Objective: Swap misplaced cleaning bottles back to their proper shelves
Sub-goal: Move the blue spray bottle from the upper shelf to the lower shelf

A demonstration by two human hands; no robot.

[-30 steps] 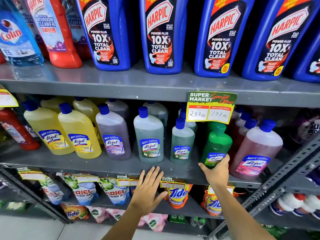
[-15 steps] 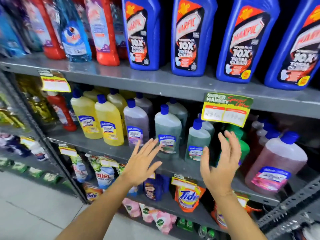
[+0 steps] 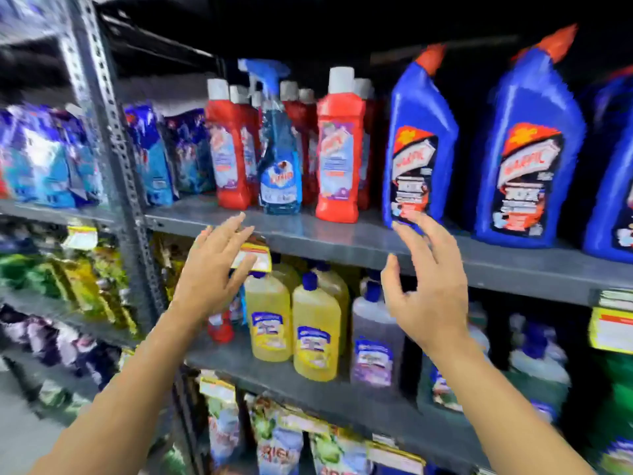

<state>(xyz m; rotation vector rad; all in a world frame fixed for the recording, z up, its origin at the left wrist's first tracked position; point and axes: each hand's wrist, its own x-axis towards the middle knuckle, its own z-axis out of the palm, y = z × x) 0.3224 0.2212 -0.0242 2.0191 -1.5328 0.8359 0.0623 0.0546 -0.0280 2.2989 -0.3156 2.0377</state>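
A blue Colin spray bottle point(image 3: 279, 156) stands among red bathroom-cleaner bottles point(image 3: 337, 156) on the upper grey shelf point(image 3: 308, 231). Big blue Harpic bottles point(image 3: 419, 156) fill the same shelf to the right. One shelf down stand yellow Lizol bottles point(image 3: 317, 332), a purple one point(image 3: 375, 344), and a small red bottle point(image 3: 221, 325) partly hidden behind my left wrist. My left hand point(image 3: 214, 269) is raised with fingers spread, just below the spray bottle. My right hand point(image 3: 426, 286) is raised and empty, fingertips near the base of the first Harpic bottle.
A perforated grey upright point(image 3: 113, 149) splits the racks. Blue refill pouches point(image 3: 51, 159) sit on the left rack, detergent pouches point(image 3: 274, 437) on the bottom shelf. Yellow price tags point(image 3: 611, 329) hang off the shelf edges. The floor point(image 3: 20, 437) shows at lower left.
The view has swung up and left. Both hands have risen from the Lizol shelf to the edge of the upper shelf, still empty.
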